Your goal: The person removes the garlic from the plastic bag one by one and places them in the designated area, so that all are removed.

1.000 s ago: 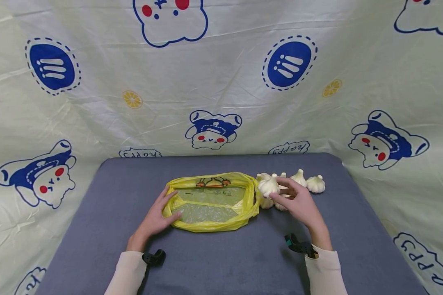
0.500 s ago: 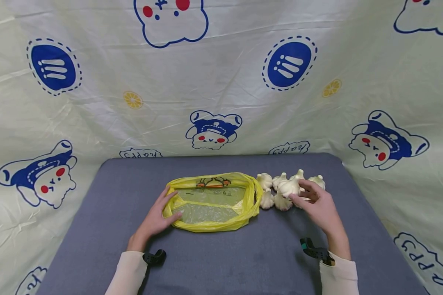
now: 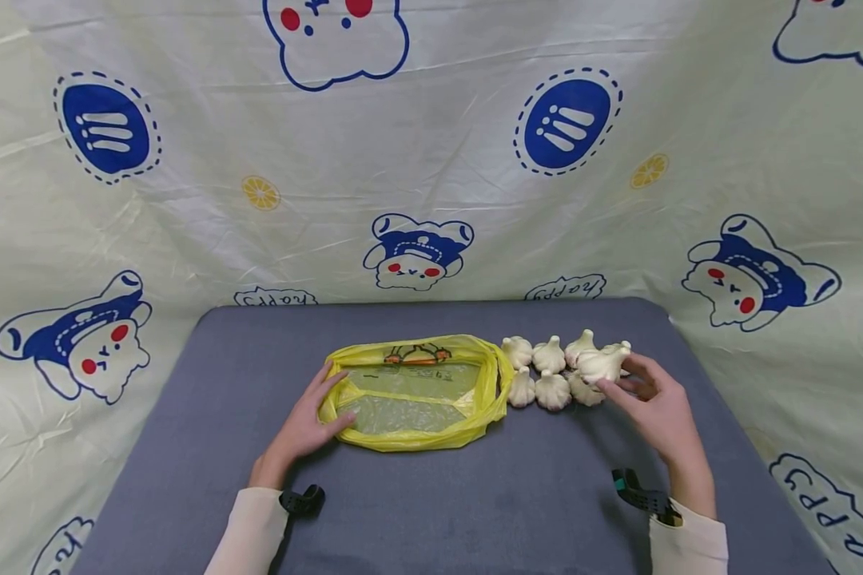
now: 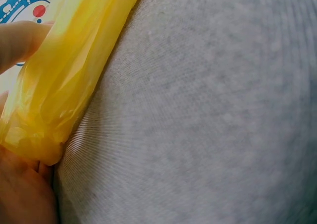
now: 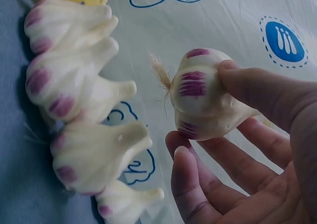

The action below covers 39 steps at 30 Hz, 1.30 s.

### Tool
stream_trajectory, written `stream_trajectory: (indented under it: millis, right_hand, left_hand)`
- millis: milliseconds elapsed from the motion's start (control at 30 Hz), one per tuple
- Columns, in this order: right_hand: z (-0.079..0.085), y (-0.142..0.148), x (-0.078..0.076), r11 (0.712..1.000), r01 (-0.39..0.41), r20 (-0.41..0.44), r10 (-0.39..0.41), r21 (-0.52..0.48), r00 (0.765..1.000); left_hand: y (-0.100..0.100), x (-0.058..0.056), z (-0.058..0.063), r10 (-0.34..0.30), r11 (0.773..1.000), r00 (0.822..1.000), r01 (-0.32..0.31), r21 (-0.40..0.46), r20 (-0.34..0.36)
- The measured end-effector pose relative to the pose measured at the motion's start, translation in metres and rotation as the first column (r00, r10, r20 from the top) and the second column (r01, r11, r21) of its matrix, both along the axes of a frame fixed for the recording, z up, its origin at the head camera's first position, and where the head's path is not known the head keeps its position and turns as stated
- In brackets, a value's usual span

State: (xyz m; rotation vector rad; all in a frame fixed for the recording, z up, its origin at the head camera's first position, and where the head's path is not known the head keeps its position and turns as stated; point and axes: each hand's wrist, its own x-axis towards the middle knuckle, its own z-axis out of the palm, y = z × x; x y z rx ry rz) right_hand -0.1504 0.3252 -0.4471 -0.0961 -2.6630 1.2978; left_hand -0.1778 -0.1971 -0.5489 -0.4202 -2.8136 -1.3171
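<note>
My right hand (image 3: pixel 662 411) pinches a garlic bulb (image 3: pixel 600 366) between thumb and fingers, raised over the right end of a group of bulbs. In the right wrist view that held bulb (image 5: pixel 198 97) shows purple streaks and a tuft of dry roots. Several more garlic bulbs (image 3: pixel 551 390) sit in two rows beside the bag's right side. A yellow plastic bag (image 3: pixel 431 440) lies with its mouth spread wide and its rim rolled down. My left hand (image 3: pixel 304 423) holds the bag's left rim, thumb and fingers reaching over the edge.
A grey-blue cloth covers the table (image 3: pixel 431 519). Behind and around it hangs a pale curtain (image 3: pixel 431 144) printed with cartoon figures. Dark straps (image 3: pixel 304 501) with cameras sit on both wrists.
My right hand has carried the garlic bulb rightward, from beside the bag's right rim to above the right end of the rows. The left hand and the bag stay in place.
</note>
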Motion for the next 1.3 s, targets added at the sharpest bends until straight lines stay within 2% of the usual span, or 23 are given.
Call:
stream_trajectory:
  millis: [367, 733, 1300]
  right_hand:
    - [-0.012, 0.020, 0.000, 0.998, 0.062, -0.001, -0.062, 0.007, 0.998]
    - [-0.028, 0.038, 0.002, 0.991, 0.134, 0.052, -0.133, -0.015, 0.990]
    - [-0.053, 0.049, -0.006, 0.972, 0.227, 0.063, -0.224, -0.059, 0.973]
  left_hand:
    - [0.000, 0.000, 0.000, -0.004, 1.000, 1.000, 0.004, -0.012, -0.015]
    - [0.001, 0.000, -0.001, 0.000, 1.000, 1.000, 0.000, -0.012, -0.004]
    - [-0.001, 0.000, -0.002, 0.003, 1.000, 1.000, -0.003, -0.001, -0.013]
